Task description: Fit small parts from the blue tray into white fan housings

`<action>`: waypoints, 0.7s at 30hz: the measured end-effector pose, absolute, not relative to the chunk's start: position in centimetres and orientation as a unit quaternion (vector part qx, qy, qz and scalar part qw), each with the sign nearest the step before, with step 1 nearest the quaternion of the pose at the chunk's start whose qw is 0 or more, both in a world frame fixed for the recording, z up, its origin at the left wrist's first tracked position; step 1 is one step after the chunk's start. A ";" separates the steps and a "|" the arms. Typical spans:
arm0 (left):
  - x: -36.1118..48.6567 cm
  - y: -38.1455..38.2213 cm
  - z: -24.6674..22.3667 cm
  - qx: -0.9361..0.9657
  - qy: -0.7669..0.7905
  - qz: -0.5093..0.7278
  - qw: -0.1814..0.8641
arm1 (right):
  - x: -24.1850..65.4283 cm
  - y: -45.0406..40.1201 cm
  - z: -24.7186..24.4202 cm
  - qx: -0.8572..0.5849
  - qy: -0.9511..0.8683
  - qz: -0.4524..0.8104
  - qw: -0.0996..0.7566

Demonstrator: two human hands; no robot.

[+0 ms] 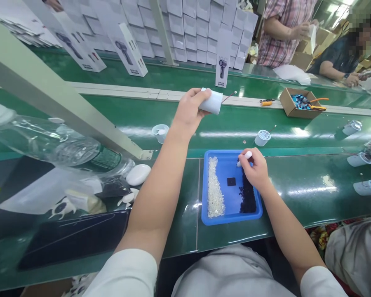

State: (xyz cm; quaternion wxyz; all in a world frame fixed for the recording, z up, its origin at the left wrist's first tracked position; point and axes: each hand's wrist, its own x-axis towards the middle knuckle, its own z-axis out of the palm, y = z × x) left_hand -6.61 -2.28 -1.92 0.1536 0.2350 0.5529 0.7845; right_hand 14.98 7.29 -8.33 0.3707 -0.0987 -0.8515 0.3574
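My left hand [190,109] grips a pale blue plastic cylinder [213,102], tilted on its side above the bench. A thin dark red wire with a small white plug sticks out of its far end. My right hand [256,169] is closed around a white pen-like stick [245,158], over the right part of a blue tray [205,206]. In the tray lie a heap of small clear pieces [215,194] on the left and a heap of small black pieces [247,198] on the right. A black square [231,182] lies between them.
More pale cylinders [262,137] and a small cup [160,133] stand on the green bench. A cardboard box [292,109] holds blue wrapped parts and orange-handled pliers. Large plastic bottles [80,148] lie left by a metal post. Stacked white boxes [188,29] and other people are beyond.
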 end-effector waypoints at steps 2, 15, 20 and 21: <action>-6.6 -2.3 -2.0 0.235 0.545 0.789 0.157 | 15.0 7.3 -8.2 -0.102 -0.846 0.358 0.382; -6.8 -1.3 -2.3 0.200 0.535 0.806 0.157 | 15.0 7.5 -8.2 -0.112 -0.848 0.349 0.383; -7.1 -0.7 -2.8 0.172 0.535 0.809 0.170 | 15.1 7.4 -8.0 -0.103 -0.842 0.343 0.403; -7.2 -0.6 -2.9 0.170 0.541 0.806 0.169 | 15.1 7.4 -8.0 -0.106 -0.842 0.343 0.403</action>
